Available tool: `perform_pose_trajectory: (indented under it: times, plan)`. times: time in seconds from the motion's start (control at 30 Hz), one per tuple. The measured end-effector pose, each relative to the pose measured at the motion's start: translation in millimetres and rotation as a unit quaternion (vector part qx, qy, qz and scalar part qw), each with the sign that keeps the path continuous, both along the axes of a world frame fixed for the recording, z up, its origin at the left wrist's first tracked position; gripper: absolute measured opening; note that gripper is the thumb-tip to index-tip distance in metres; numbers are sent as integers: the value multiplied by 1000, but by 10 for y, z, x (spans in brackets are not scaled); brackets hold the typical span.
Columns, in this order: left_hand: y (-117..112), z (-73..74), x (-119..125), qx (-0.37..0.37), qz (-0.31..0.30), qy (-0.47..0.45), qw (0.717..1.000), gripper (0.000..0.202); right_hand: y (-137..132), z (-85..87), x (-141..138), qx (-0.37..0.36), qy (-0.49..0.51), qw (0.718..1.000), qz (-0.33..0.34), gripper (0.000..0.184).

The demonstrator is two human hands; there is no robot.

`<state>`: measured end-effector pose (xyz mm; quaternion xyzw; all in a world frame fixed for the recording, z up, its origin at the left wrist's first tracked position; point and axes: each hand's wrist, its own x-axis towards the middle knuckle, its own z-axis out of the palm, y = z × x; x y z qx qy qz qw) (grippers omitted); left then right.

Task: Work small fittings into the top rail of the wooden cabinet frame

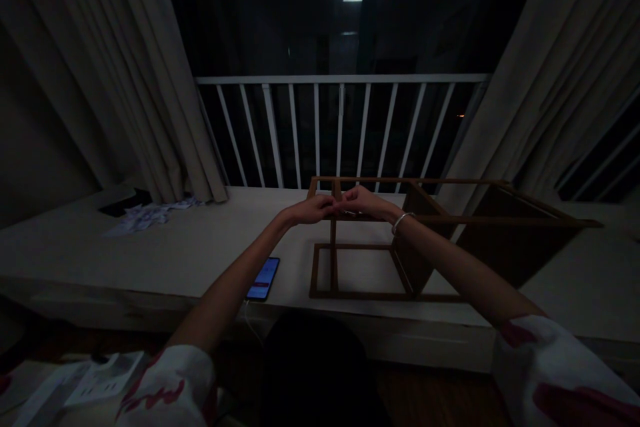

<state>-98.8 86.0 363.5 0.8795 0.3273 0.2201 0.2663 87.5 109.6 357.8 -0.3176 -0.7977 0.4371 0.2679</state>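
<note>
A brown wooden shelf frame (373, 295) lies on its side on the pale window ledge (200, 260). Above its left end, my left hand (313, 209) is closed, its fingertips pinched together beside a bar of the frame. My right hand (365, 203), with a bracelet at the wrist, is also closed and meets the left fingertips there. A small, thin, light-coloured piece (350, 213) shows just under the right fingers, too dim to name. Whatever lies between the fingers of either hand is hidden.
A lit phone (263, 278) with a white cable lies near the ledge's front edge. Crumpled papers (150, 215) sit at the left by the curtain (150, 80). White railings (340, 80) cross the dark window. A white power strip (107, 377) is at lower left.
</note>
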Motion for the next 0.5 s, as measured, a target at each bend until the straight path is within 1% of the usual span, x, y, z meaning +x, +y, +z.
perform_pose_trajectory:
  times: [0.07,0.2,0.37,0.5]
  plan:
    - [13,10,-5,4,-3,13,1000,31,-21,12,1,9,-4,1000,6,39]
    - [40,25,-15,-15,-24,19,999,29,-57,39,-5,29,9,999,12,40]
    - [57,19,-55,-27,-22,14,999,29,-68,63,-8,24,-10,999,37,38]
    - [78,6,-76,-31,-15,4,999,30,-71,65,9,28,3,998,52,36]
